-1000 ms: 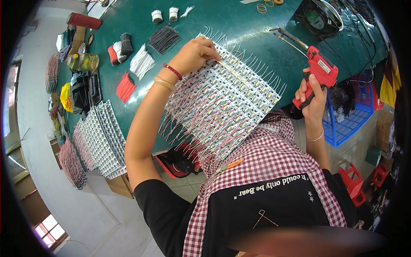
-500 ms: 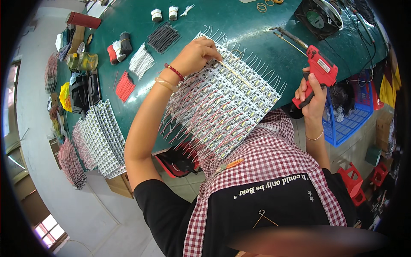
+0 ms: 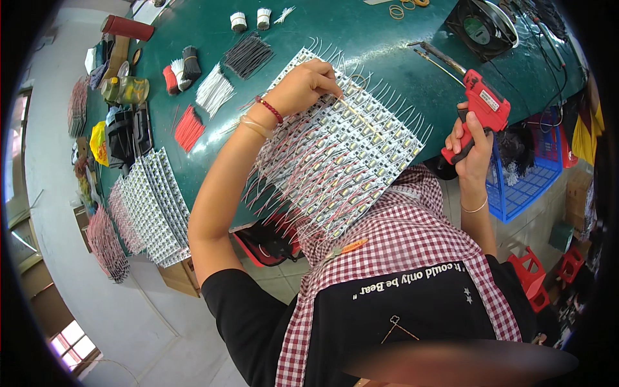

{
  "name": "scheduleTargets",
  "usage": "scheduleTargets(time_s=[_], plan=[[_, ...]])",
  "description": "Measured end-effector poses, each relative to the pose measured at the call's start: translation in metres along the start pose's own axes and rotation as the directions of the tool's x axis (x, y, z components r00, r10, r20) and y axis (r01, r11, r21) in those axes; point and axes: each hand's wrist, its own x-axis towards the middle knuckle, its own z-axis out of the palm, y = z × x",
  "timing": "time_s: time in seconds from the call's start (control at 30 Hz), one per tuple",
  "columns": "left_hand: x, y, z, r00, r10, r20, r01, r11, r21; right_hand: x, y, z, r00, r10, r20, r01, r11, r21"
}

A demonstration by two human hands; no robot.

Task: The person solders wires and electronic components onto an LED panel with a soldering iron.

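Observation:
A panel of small white circuit boards point(image 3: 361, 164), lined with red and white wires, leans across the table's near edge against my checked apron. Over its upper part is my left hand point(image 3: 314, 84), fingers pinched on a thin pale stick point(image 3: 359, 113) that slants down across the boards. To the right, my right hand point(image 3: 474, 138) is wrapped around the grip of a red soldering gun point(image 3: 487, 103). The gun's metal tip and a thin guide tube point up and left, apart from the panel.
Bundles of black wires point(image 3: 248, 55), white wires point(image 3: 215, 90) and red wires point(image 3: 189, 129) lie on the green table point(image 3: 361, 26). More board panels point(image 3: 151, 209) are stacked at the left. A black fan point(image 3: 480, 29) stands far right, above a blue basket point(image 3: 516, 193).
My left hand has shifted slightly right and down along the panel with the stick. My right hand and the soldering gun have stayed almost in place.

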Motion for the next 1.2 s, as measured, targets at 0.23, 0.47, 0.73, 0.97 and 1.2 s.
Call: scheduleTargets(time_s=[0.23,0.47,0.73,0.97,1.2], plan=[[0.000,0.000,0.002,1.000,0.017,0.022,-0.017,1.000,-0.002,-0.001,0.000,0.000,1.000,-0.001,0.019,0.001,1.000,0.011],[-0.002,0.005,0.003,0.999,0.030,0.016,-0.029,0.999,-0.038,0.000,0.000,0.001,1.000,-0.011,0.019,0.010,1.000,0.016],[-0.004,0.004,0.005,0.997,0.075,0.010,-0.075,0.997,-0.015,-0.002,-0.003,0.003,0.999,-0.010,0.031,0.009,1.000,0.019],[-0.014,0.004,0.003,0.994,0.105,0.014,-0.105,0.994,0.014,-0.001,-0.002,0.000,1.000,-0.011,0.009,0.011,1.000,0.014],[-0.025,0.009,0.002,0.996,0.086,0.039,-0.086,0.996,-0.007,-0.003,-0.002,0.005,1.000,-0.004,0.022,0.004,1.000,0.002]])
